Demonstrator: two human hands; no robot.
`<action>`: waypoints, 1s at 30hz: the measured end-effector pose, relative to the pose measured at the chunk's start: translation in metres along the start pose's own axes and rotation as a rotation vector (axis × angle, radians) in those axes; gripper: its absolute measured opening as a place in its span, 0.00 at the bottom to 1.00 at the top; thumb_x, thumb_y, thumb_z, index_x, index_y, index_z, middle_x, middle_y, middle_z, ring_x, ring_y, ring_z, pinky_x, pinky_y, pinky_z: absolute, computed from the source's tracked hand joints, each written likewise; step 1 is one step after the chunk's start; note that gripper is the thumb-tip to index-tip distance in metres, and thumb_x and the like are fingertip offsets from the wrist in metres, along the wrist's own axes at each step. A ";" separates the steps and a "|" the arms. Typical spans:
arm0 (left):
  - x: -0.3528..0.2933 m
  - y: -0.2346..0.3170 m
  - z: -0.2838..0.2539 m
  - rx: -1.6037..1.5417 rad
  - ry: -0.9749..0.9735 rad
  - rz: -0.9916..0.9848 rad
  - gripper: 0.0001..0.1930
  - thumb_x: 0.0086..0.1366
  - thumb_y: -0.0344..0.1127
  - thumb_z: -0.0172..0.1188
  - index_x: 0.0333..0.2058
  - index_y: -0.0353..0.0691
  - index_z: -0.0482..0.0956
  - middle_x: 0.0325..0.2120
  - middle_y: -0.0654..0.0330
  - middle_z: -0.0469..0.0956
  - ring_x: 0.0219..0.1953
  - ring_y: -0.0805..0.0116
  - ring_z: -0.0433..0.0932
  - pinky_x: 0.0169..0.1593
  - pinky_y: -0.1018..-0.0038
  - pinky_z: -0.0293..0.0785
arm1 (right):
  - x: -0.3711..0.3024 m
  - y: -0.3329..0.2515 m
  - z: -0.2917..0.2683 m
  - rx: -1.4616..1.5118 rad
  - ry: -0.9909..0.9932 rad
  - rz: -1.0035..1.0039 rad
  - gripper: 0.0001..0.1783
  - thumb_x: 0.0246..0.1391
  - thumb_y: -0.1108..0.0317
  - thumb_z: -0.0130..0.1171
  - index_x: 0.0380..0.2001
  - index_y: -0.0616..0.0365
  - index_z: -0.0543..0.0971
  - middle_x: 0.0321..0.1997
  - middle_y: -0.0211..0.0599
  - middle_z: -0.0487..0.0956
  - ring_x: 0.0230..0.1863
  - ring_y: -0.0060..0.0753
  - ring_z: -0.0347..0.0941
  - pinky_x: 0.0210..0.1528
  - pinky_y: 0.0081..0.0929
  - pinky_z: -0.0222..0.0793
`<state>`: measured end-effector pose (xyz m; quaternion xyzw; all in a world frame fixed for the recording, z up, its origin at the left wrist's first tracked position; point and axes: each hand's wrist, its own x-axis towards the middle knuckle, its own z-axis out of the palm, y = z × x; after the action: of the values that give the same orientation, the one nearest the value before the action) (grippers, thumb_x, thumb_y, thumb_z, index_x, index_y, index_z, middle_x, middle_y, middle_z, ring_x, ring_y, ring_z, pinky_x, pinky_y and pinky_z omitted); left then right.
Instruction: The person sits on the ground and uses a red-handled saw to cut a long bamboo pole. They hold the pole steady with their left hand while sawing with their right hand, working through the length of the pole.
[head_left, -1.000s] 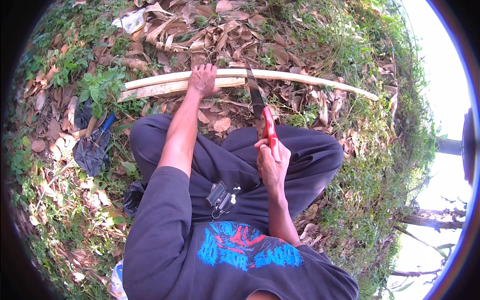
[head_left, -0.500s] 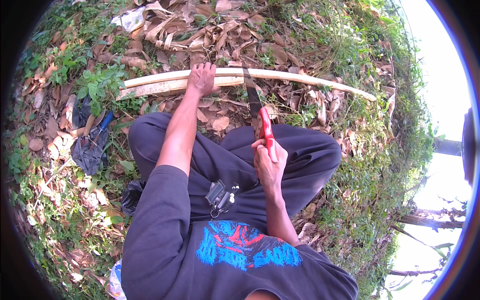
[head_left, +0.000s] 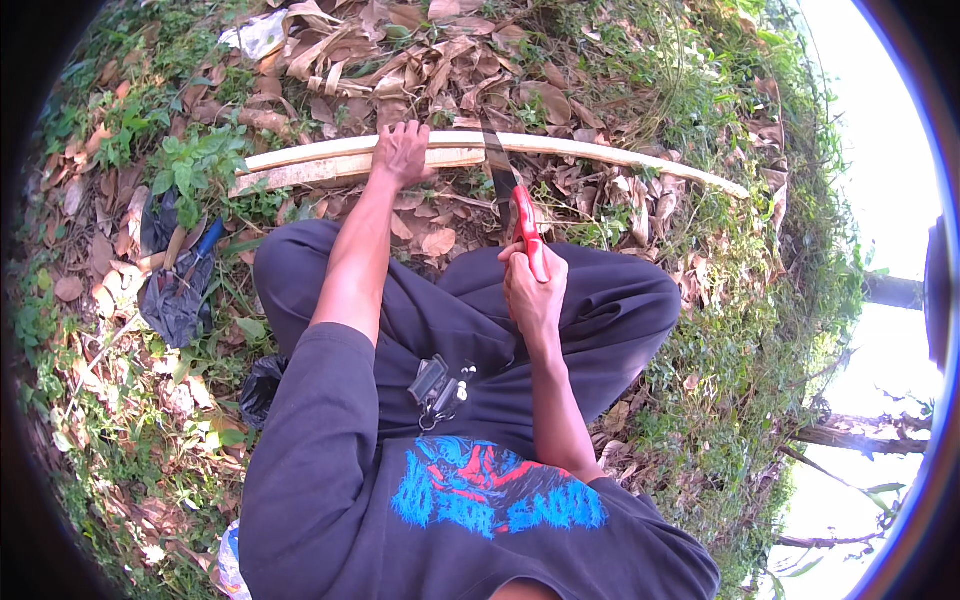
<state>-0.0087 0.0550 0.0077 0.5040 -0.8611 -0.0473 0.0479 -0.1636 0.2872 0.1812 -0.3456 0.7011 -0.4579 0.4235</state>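
A long pale wooden strip (head_left: 600, 151) lies across the leafy ground in front of my crossed legs. Beside its left half, on the near side, is a shorter pale wooden piece (head_left: 315, 173). My left hand (head_left: 403, 152) is closed over both pieces, left of the saw. In my right hand (head_left: 535, 285) is the red handle of a hand saw (head_left: 503, 172). Its dark blade crosses the long strip next to the shorter piece's right end. How deep the teeth sit in the wood cannot be made out.
At the left, a black plastic bag (head_left: 180, 300) lies with a blue-handled tool (head_left: 208, 240) and a wooden handle (head_left: 174, 247). Dry leaves (head_left: 440, 65) and green plants (head_left: 190, 165) surround the wood. A black pouch with a ring (head_left: 430, 385) rests on my lap.
My right hand and the saw have moved forward, away from my body, so the blade reaches farther past the strip. My left hand keeps its hold on the wood.
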 end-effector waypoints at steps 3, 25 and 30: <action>-0.001 -0.002 0.007 0.008 0.043 0.016 0.34 0.45 0.54 0.72 0.46 0.38 0.72 0.41 0.55 0.74 0.45 0.59 0.76 0.51 0.54 0.71 | -0.011 -0.001 -0.001 0.010 0.000 0.009 0.09 0.55 0.77 0.50 0.25 0.66 0.78 0.15 0.23 0.69 0.16 0.11 0.60 0.20 0.17 0.55; 0.000 -0.003 0.006 -0.028 -0.006 -0.011 0.33 0.48 0.53 0.72 0.47 0.39 0.72 0.44 0.54 0.74 0.49 0.56 0.76 0.53 0.48 0.71 | -0.034 0.005 0.005 -0.031 -0.001 -0.008 0.07 0.53 0.77 0.51 0.25 0.67 0.78 0.16 0.25 0.71 0.17 0.11 0.61 0.21 0.18 0.57; 0.002 -0.006 0.009 -0.036 -0.036 -0.033 0.34 0.47 0.54 0.72 0.49 0.41 0.71 0.45 0.55 0.75 0.50 0.57 0.76 0.53 0.50 0.70 | -0.028 -0.009 0.012 -0.051 -0.045 0.002 0.08 0.52 0.76 0.51 0.23 0.66 0.78 0.14 0.25 0.69 0.17 0.13 0.60 0.21 0.19 0.56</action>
<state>-0.0060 0.0503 -0.0017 0.5163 -0.8524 -0.0726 0.0409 -0.1408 0.3043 0.1952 -0.3658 0.7031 -0.4317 0.4307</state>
